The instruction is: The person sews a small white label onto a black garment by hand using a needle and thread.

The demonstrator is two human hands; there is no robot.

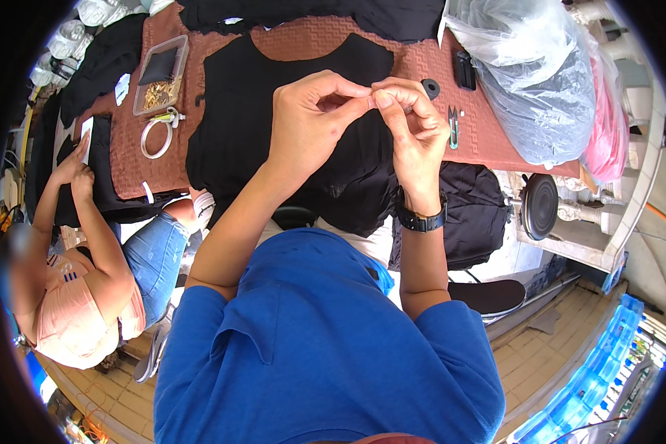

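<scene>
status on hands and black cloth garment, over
Left hand, right hand: pinching together, grip contents unclear. Black cloth garment: spread below. In the way: hands hiding part.

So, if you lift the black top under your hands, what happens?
The black top would probably flop, since its lower part droops in folds off the table. It may be light, because the cloth looks thin. It likely won't roll, as its upper part lies spread flat.

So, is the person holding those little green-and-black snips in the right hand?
No, the snips lie on the brown table cover, just to the right of the right hand.
</scene>
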